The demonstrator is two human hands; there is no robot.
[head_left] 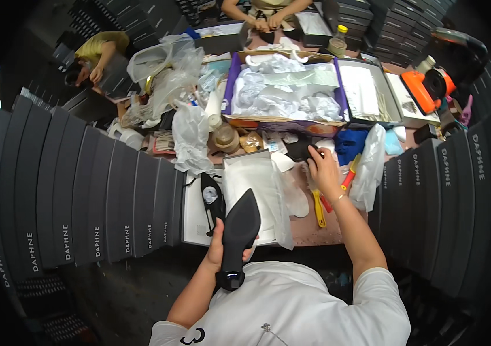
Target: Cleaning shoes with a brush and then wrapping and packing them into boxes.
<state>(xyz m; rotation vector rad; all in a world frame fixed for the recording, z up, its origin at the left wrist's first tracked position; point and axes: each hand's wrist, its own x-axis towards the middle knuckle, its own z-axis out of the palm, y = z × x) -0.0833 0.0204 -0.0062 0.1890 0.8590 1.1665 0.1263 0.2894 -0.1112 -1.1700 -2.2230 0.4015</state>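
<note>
The left hand [218, 245] is closed around a black pointed shoe [238, 230], held sole-up over the near edge of the surface [314, 228], heel toward the person. The right hand [321, 167] reaches forward with its fingers curled down onto a dark item [300, 147] among the clutter; whether it has a grip cannot be told. To do this well, the person would likely keep the held shoe level and clear of the tissue while the right hand picks out only the one piece.

The open white box [195, 213] below holds the matching shoe [212, 199] and white tissue [257, 190]. The purple-walled box [229, 86] farther back is full of crumpled white paper [283, 95]. A black tray [392, 98] beside it holds white sheets.
</note>
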